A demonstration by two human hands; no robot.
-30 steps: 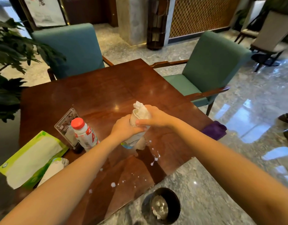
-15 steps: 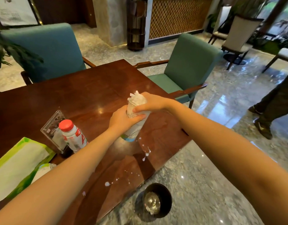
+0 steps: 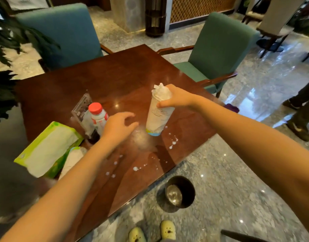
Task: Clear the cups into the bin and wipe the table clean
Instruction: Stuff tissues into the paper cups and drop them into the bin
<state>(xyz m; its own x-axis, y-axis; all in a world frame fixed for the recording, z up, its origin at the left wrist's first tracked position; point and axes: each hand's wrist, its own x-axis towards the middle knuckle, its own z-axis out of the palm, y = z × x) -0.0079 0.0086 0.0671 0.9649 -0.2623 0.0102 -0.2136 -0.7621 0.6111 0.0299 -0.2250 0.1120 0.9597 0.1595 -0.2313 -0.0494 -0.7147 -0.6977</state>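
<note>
A glossy dark wooden table (image 3: 101, 81) dotted with white droplets (image 3: 172, 143) stands on grey marble flooring between teal armchairs (image 3: 218, 48) — a round black bin (image 3: 180, 192) sits below its edge. The right hand (image 3: 178, 99) grips a white paper cup (image 3: 159, 116) stuffed with crumpled tissue, tilted above the tabletop; the left hand (image 3: 118, 127) hovers beside it, fingers loosely spread, holding nothing.

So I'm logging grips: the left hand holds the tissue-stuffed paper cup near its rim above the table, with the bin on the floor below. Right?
Not quite. The head view shows the right hand holding the tissue-stuffed paper cup near its rim; the left hand is open and apart from it. The cup is above the table, with the bin on the floor below.
</note>
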